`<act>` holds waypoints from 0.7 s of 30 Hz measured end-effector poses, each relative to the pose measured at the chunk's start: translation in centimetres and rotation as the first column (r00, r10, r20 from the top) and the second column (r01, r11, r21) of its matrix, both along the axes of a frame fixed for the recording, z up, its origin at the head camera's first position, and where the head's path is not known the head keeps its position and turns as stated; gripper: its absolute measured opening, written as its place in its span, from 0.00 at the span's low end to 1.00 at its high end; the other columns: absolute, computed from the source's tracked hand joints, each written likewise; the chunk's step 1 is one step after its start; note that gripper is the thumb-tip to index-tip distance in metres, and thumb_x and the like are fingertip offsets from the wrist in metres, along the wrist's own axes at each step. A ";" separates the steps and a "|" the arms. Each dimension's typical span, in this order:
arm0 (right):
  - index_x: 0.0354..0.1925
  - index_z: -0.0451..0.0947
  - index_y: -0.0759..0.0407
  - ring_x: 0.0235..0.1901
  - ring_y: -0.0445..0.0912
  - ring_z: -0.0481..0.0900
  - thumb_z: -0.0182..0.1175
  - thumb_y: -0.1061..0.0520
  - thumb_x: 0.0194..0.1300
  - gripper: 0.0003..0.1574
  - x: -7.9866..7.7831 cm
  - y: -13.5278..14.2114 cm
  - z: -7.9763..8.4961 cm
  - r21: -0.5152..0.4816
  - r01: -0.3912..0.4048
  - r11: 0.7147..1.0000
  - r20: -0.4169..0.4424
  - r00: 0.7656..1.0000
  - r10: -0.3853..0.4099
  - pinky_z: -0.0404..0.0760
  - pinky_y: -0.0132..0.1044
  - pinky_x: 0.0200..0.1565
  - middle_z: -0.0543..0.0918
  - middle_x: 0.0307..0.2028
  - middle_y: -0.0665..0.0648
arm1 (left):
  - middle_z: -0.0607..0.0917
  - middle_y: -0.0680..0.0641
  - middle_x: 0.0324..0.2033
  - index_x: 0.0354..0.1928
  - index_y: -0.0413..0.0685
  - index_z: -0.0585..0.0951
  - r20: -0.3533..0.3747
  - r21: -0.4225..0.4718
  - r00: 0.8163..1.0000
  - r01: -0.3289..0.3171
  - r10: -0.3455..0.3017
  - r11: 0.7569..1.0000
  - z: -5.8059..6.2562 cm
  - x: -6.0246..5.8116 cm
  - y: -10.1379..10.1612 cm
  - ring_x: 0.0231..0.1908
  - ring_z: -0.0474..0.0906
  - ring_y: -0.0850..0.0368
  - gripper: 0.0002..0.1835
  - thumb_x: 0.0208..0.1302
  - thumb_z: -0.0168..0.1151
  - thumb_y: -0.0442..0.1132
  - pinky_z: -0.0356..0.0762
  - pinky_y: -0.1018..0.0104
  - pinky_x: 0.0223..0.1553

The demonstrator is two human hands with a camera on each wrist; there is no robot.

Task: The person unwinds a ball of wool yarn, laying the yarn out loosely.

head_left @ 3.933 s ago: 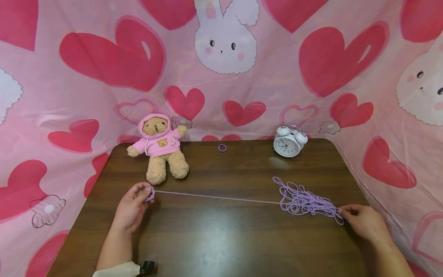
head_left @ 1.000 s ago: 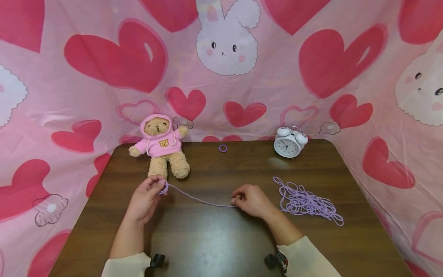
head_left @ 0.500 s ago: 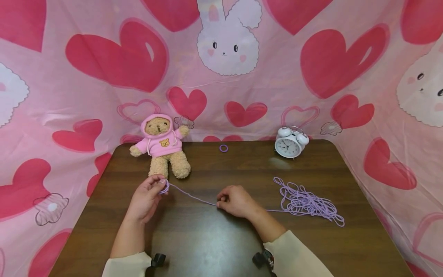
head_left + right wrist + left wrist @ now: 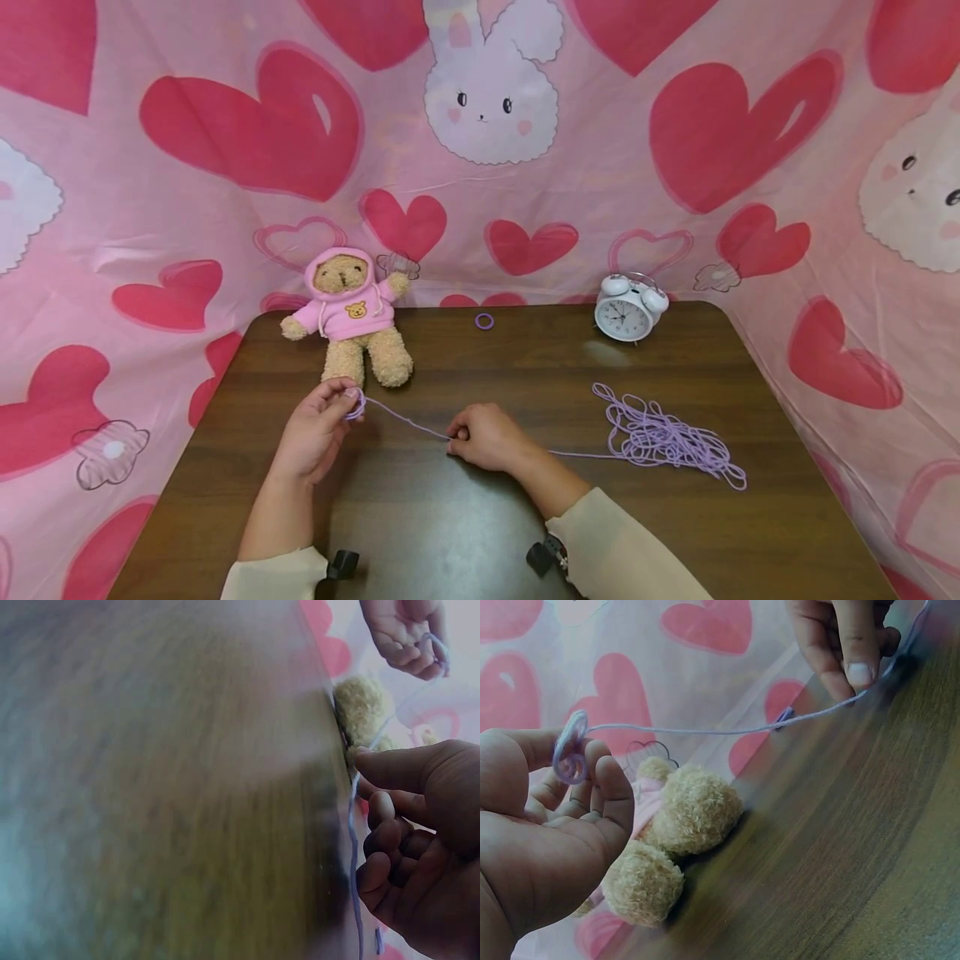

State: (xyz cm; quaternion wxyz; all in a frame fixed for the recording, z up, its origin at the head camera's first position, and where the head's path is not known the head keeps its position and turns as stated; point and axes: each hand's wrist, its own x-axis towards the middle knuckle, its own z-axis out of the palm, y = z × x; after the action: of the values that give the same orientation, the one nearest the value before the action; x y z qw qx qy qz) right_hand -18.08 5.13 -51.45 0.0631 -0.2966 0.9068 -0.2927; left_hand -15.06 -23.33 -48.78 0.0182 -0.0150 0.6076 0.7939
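Between thumb and fingers, my left hand [image 4: 318,425] pinches a small coiled loop of lilac cord [image 4: 571,750], held up in front of the teddy bear's legs. From that loop a single strand runs slightly slack to my right hand [image 4: 491,437], whose thumb and index finger pinch it over the middle of the table. Past the right hand the strand carries on to a loose tangled heap of the same cord [image 4: 667,437] lying on the right of the table. In the right wrist view the strand [image 4: 354,847] hangs down past the curled fingers.
The teddy bear [image 4: 348,317] in a pink hoodie sits at the back left of the brown table [image 4: 465,533]. A purple ring [image 4: 484,322] lies near the back edge, and a white alarm clock [image 4: 628,308] stands at the back right. A pink heart-print cloth [image 4: 525,200] surrounds the table.
My right hand has left the heap's right end and moved left along the strand, closer to the left hand. The left hand has shifted slightly up and right, still pinching the loop.
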 end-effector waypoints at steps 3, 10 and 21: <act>0.36 0.90 0.51 0.28 0.33 0.74 0.75 0.52 0.60 0.06 -0.1 -0.5 -0.1 0.011 -0.011 1.000 -0.011 1.000 0.011 0.75 0.29 0.36 0.77 0.23 0.37 | 0.81 0.53 0.35 0.50 0.42 0.75 -0.006 0.004 1.000 -0.003 0.003 1.000 0.0 0.0 0.0 0.36 0.79 0.61 0.04 0.79 0.56 0.34 0.80 0.68 0.40; 0.32 0.90 0.49 0.27 0.32 0.74 0.74 0.51 0.61 0.04 -0.1 -0.7 0.0 0.019 -0.008 1.000 -0.023 1.000 0.008 0.75 0.28 0.35 0.80 0.23 0.38 | 0.81 0.53 0.35 0.49 0.42 0.75 -0.006 0.009 1.000 -0.002 0.002 1.000 -0.1 0.1 0.0 0.36 0.79 0.60 0.04 0.79 0.57 0.34 0.80 0.68 0.40; 0.28 0.88 0.49 0.25 0.33 0.73 0.72 0.56 0.61 0.05 0.2 1.8 1.0 -0.071 0.030 0.997 -0.061 0.998 -0.035 0.73 0.30 0.32 0.78 0.22 0.39 | 0.82 0.53 0.35 0.47 0.46 0.78 -0.025 0.030 1.000 -0.001 0.002 1.000 -0.5 0.1 -0.4 0.35 0.79 0.61 0.03 0.79 0.56 0.34 0.80 0.68 0.40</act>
State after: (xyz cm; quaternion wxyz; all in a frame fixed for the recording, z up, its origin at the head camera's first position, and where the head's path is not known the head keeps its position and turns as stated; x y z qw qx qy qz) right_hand -17.84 6.97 -50.42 0.0195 -0.2929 0.9023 -0.3158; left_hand -14.92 -23.76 -49.30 0.0102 -0.0051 0.5959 0.8030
